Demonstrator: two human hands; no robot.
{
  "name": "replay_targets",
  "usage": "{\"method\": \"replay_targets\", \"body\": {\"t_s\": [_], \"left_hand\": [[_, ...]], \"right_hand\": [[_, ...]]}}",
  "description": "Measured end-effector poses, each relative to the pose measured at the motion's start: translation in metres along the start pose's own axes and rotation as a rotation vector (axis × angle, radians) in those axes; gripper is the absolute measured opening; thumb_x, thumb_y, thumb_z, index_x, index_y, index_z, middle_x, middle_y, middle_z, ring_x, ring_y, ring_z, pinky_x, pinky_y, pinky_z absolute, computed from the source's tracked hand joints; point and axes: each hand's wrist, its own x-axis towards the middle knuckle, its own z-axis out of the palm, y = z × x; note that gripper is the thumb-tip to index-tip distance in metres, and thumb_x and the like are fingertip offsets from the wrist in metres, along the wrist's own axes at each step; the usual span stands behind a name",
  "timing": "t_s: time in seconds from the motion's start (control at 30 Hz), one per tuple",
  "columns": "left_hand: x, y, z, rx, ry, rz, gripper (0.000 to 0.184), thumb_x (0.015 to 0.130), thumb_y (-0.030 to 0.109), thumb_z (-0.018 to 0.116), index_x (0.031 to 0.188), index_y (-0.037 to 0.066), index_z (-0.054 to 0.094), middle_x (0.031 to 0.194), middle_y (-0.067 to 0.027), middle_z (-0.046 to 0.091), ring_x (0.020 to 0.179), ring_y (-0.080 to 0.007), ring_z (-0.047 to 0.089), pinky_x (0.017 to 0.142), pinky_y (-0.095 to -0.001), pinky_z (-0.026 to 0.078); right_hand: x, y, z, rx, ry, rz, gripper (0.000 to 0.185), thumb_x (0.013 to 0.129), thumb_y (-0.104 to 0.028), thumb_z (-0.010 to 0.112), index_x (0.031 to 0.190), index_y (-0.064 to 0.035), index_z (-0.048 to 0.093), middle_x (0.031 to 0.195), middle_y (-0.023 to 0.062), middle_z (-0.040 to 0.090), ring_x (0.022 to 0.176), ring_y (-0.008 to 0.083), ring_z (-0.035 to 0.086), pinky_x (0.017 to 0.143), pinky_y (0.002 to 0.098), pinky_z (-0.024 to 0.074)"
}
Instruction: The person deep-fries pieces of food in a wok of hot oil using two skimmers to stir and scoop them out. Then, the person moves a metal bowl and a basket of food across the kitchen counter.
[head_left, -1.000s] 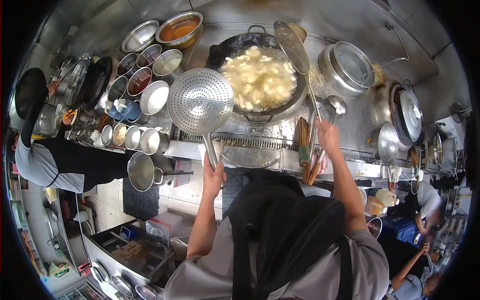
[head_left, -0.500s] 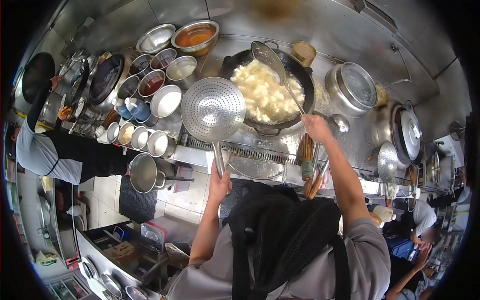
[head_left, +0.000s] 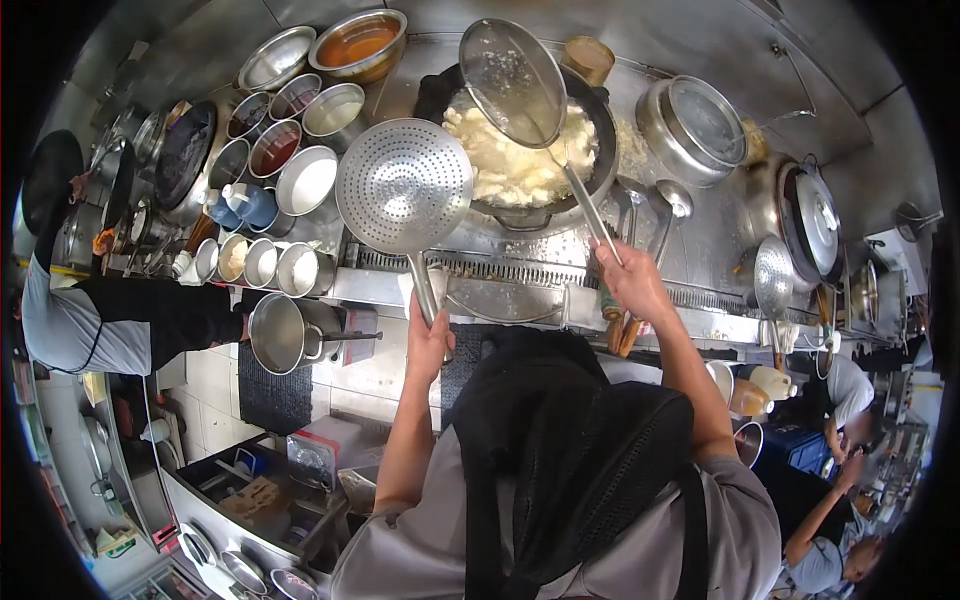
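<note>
In the head view, the handle of a perforated ladle [head_left: 403, 185] is gripped by the closed left hand [head_left: 430, 342], left of the centre of the frame. A mesh strainer [head_left: 512, 82] is held by its handle in the closed right hand [head_left: 634, 282]. Its mesh is seen at upper centre, above the wok [head_left: 606, 132], where pale food pieces [head_left: 500, 178] are contained.

A big wok [head_left: 606, 150] of food [head_left: 490, 168], clustered metal pots [head_left: 352, 132], steel walls [head_left: 670, 38] and an aproned co-worker [head_left: 115, 312] mark a commercial kitchen.
</note>
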Motion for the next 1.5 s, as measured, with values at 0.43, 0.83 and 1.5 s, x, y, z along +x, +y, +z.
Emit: {"method": "replay_targets", "body": {"t_s": [0.43, 0.83, 1.5], "left_hand": [[0.003, -0.010, -0.007, -0.016, -0.042, 0.000, 0.067, 0.101, 0.005, 0.052, 0.159, 0.010, 0.019, 0.095, -0.0066, 0.055, 0.054, -0.0099, 0.051, 0.046, -0.0257, 0.045], [0.002, -0.004, -0.003, 0.006, -0.035, 0.020, 0.063, 0.100, 0.004, 0.051, 0.157, 0.008, 0.025, 0.096, -0.0071, 0.057, 0.055, -0.0094, 0.050, 0.047, -0.0259, 0.043], [0.002, -0.004, -0.005, 0.003, -0.014, -0.014, 0.065, 0.100, 0.004, 0.051, 0.158, 0.010, 0.022, 0.090, -0.0059, 0.054, 0.053, -0.0103, 0.052, 0.045, -0.0262, 0.043]], "right_hand": [[-0.002, 0.061, 0.027, -0.280, 0.156, -0.088, 0.035, 0.104, -0.029, 0.057, 0.124, -0.0027, 0.066, 0.082, 0.0207, 0.070, 0.075, 0.0470, 0.060, 0.077, 0.0467, 0.0510], [-0.049, 0.050, -0.003, -0.118, -0.021, -0.037, 0.034, 0.105, -0.032, 0.056, 0.118, -0.0044, 0.071, 0.066, 0.0120, 0.061, 0.058, 0.0246, 0.059, 0.058, 0.0393, 0.0474], [0.090, 0.105, -0.041, 0.104, 0.160, 0.005, 0.028, 0.105, -0.027, 0.056, 0.112, -0.0022, 0.067, 0.066, 0.0137, 0.059, 0.048, 0.0306, 0.054, 0.045, 0.0421, 0.0416]]}}
